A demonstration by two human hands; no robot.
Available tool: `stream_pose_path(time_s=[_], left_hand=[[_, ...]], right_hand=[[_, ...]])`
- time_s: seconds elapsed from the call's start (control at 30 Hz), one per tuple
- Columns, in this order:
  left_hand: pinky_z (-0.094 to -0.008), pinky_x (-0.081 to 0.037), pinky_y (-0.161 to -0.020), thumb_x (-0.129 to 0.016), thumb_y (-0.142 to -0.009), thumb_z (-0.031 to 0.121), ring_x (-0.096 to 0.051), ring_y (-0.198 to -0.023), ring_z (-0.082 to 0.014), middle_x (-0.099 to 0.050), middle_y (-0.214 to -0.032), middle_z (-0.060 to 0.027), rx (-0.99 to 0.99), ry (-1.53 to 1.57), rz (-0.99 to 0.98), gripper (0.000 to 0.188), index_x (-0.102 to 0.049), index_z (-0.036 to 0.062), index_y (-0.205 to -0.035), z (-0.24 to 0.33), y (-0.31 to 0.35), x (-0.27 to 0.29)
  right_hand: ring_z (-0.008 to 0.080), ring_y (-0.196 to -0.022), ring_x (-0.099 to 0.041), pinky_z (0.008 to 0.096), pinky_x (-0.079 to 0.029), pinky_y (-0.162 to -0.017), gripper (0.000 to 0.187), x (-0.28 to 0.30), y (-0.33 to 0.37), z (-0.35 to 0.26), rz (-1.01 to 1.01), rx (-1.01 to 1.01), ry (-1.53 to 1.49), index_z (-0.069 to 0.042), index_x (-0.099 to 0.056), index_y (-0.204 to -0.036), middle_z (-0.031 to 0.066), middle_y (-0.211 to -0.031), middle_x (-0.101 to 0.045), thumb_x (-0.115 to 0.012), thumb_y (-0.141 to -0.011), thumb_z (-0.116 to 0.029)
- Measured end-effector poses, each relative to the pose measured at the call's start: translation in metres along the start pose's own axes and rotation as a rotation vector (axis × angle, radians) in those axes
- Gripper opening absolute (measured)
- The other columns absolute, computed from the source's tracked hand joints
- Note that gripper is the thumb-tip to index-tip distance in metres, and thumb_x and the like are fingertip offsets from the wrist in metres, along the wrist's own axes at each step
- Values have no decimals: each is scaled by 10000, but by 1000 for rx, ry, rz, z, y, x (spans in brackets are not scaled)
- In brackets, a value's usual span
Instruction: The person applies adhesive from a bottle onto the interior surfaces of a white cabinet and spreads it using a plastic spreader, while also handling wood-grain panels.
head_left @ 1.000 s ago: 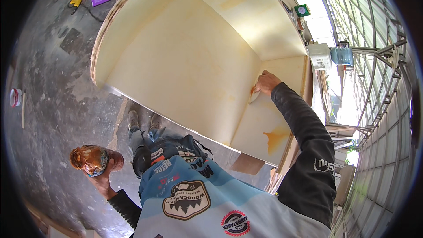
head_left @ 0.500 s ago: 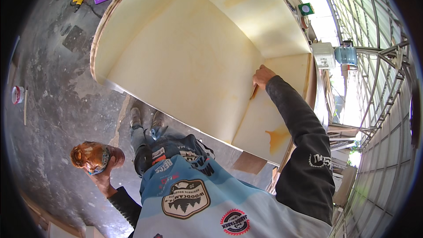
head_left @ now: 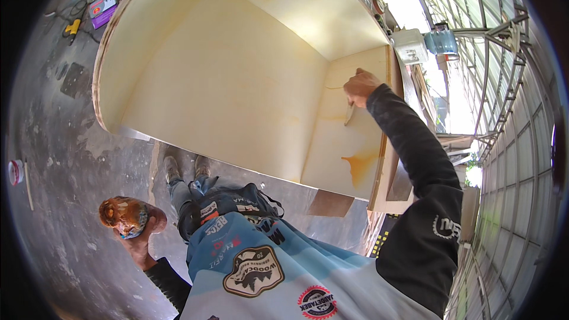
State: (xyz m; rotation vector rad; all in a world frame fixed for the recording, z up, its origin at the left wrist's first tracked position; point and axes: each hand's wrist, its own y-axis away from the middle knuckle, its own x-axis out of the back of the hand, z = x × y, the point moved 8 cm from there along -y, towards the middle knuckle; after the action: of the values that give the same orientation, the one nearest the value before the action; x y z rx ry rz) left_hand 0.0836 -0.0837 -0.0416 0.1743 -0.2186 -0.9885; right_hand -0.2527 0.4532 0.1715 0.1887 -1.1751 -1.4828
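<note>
My left hand (head_left: 141,248) is wrapped round a tin can (head_left: 123,216) smeared with amber glue, held low at the left over the floor. My right hand (head_left: 363,88) is closed on a thin flat spreader (head_left: 348,114), its tip against the right side panel (head_left: 332,148) of a large cream open box (head_left: 231,77). Below the spreader, a wet amber patch of glue (head_left: 358,167) lies on that panel. Thin yellowish streaks run across the panel beside my hand. The part of the spreader inside my fingers is hidden.
My shoes (head_left: 172,169) stand at the box's near edge. A yellow tool (head_left: 72,28) with a cord and a purple-and-white box (head_left: 103,13) lie on the floor at the far left. A brown board (head_left: 330,202) sits beneath the box. Bottles and containers stand beyond its right side.
My right hand has moved the spreader from the inner corner out onto the right side panel, where yellowish streaks now show. The view has shifted slightly. My left hand still holds the can.
</note>
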Motion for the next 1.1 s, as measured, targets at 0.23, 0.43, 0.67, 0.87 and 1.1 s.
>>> stream_pose_path(time_s=[0.23,0.43,0.67,0.87,1.1], left_hand=[[-353,-482,-917,-883,-585,50,-598,-995,-184,-605,-1121,-68,-52,24,-139,749,-511,24,-1235,25,-11,-14],[-357,-474,-936,-887,-569,53,-591,-1032,-192,-599,-1149,-78,-93,68,-121,810,-479,22,-1268,40,-10,-17],[-376,-457,-965,-904,-555,71,-569,-1077,-210,-569,-1185,-89,-76,-53,-124,881,-437,26,-1300,26,-12,-10],[-391,-435,-992,-946,-534,118,-531,-1133,-225,-516,-1239,-107,-19,-78,-131,990,-369,23,-1333,29,-12,-12],[-386,-440,-994,-937,-539,104,-531,-1135,-224,-500,-1260,-110,-26,-61,-91,1005,-351,35,-1353,19,-6,-10]], right_hand=[[281,-785,-650,338,-427,-828,43,40,99,40,119,-36,-87,-130,-734,-673,110,-742,-700,-711,-664,-95],[234,-896,-615,345,-408,-918,248,48,142,56,218,-82,-91,-179,-779,-723,55,-775,-691,-637,-634,3],[204,-974,-620,347,-390,-1009,301,78,178,51,360,-28,-125,-145,-777,-775,13,-860,-716,-611,-627,58],[199,-959,-626,355,-402,-965,279,99,151,26,482,94,-191,-140,-764,-820,11,-869,-723,-606,-657,24],[192,-851,-643,340,-405,-874,159,-21,3,-81,114,297,-112,-237,-735,-762,18,-799,-707,-593,-813,-187]])
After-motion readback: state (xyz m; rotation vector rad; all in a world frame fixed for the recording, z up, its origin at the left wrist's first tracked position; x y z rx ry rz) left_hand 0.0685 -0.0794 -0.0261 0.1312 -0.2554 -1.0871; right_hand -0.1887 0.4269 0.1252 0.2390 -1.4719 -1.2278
